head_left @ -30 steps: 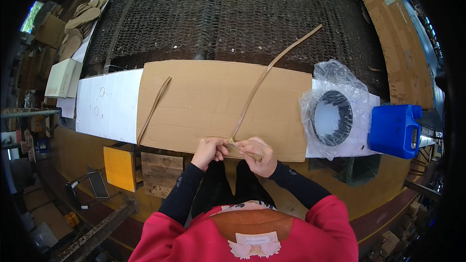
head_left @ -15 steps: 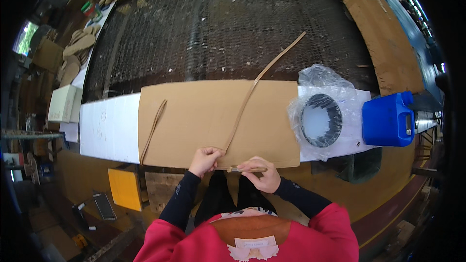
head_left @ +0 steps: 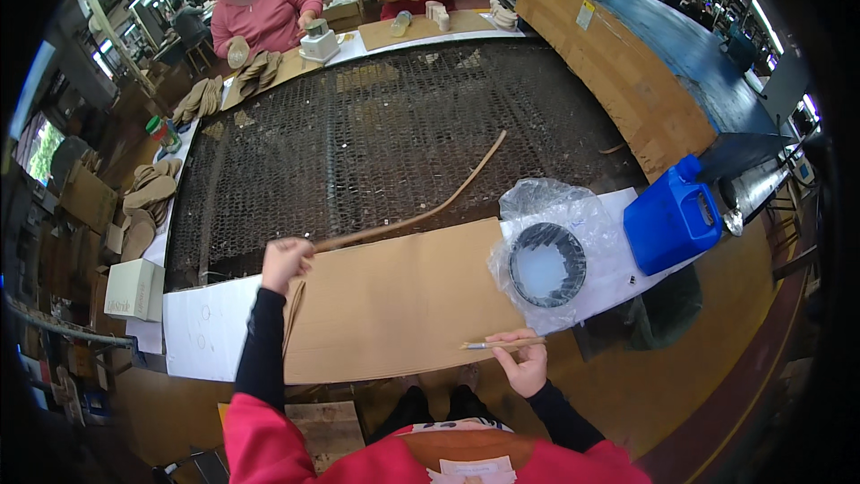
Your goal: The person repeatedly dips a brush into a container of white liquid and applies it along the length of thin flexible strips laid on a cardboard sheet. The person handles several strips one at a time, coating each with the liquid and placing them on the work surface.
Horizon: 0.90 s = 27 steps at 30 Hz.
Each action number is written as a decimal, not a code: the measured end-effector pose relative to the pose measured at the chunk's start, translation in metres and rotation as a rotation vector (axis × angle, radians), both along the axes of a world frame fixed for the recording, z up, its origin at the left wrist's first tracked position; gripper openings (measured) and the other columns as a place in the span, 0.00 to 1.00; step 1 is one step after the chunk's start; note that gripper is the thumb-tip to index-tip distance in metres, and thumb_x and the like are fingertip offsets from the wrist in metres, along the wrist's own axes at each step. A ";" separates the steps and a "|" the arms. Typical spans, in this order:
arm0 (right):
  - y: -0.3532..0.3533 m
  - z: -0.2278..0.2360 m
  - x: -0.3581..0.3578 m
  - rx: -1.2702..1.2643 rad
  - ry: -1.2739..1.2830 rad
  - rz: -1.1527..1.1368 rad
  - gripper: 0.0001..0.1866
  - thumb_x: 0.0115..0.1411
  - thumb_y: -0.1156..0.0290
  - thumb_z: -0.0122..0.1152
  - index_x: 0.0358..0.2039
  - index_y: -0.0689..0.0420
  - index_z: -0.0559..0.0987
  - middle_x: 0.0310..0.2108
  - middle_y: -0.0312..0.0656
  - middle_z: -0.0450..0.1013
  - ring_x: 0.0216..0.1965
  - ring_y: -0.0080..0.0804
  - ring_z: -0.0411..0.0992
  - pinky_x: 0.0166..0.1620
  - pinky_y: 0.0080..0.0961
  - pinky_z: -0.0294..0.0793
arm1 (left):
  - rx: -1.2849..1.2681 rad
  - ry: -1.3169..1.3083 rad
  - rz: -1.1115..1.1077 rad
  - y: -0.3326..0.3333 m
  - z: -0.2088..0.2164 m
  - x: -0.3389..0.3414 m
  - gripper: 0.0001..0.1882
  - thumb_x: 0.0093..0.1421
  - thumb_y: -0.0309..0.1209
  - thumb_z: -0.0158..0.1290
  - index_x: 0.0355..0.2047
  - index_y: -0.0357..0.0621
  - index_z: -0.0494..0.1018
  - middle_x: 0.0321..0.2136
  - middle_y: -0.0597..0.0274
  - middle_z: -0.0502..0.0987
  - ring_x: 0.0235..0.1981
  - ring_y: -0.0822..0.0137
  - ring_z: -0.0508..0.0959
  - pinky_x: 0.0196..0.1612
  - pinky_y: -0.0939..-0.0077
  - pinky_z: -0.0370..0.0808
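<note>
Currently, head view: left hand [head_left: 285,263] fingers grasp one end of a long brown strip [head_left: 408,219], which stretches right past the far edge of the cardboard [head_left: 403,305], over the mesh [head_left: 296,179]. Right hand [head_left: 527,367] fingers grasp a brush [head_left: 511,342] by the cardboard's near right corner. Bowl [head_left: 576,280], then blue jug [head_left: 667,224], farther right.

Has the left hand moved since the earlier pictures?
Yes, the left hand moved forward and leftward, from the near edge of the cardboard sheet to around its far left corner.
</note>
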State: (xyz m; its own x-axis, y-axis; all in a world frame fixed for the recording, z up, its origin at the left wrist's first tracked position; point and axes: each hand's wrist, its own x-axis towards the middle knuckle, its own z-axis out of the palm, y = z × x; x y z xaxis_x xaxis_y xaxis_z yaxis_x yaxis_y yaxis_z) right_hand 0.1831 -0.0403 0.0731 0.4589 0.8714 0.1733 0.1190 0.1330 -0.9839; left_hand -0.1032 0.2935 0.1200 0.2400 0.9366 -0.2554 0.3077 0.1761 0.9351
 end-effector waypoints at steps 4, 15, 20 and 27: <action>-0.011 0.005 -0.001 -0.008 -0.051 -0.093 0.12 0.53 0.86 0.58 0.37 0.62 0.68 0.36 0.48 0.75 0.41 0.31 0.73 0.45 0.24 0.71 | -0.042 0.048 0.026 0.074 0.029 0.006 0.08 0.52 0.29 0.51 0.18 0.40 0.71 0.15 0.68 0.69 0.12 0.79 0.68 0.12 0.86 0.62; -0.053 0.023 -0.013 0.009 0.079 -0.384 0.15 0.54 0.87 0.55 0.40 0.59 0.64 0.39 0.50 0.72 0.42 0.33 0.73 0.48 0.26 0.71 | -0.057 -0.165 0.459 0.165 -0.024 -0.004 0.07 0.52 0.28 0.54 0.24 0.35 0.75 0.15 0.64 0.71 0.11 0.76 0.69 0.11 0.82 0.63; -0.056 0.019 -0.014 -0.064 0.026 -0.389 0.15 0.55 0.85 0.54 0.40 0.59 0.63 0.39 0.50 0.72 0.42 0.32 0.73 0.48 0.25 0.71 | -0.202 0.069 0.543 0.157 -0.066 -0.040 0.06 0.55 0.28 0.51 0.27 0.37 0.74 0.20 0.59 0.75 0.16 0.70 0.75 0.15 0.81 0.68; -0.034 0.019 -0.006 -0.034 0.039 -0.315 0.15 0.55 0.86 0.54 0.40 0.59 0.64 0.39 0.50 0.72 0.42 0.31 0.72 0.48 0.24 0.70 | 0.321 0.597 0.023 0.014 -0.118 -0.108 0.18 0.44 0.37 0.66 0.31 0.38 0.76 0.27 0.57 0.80 0.29 0.65 0.80 0.35 0.72 0.76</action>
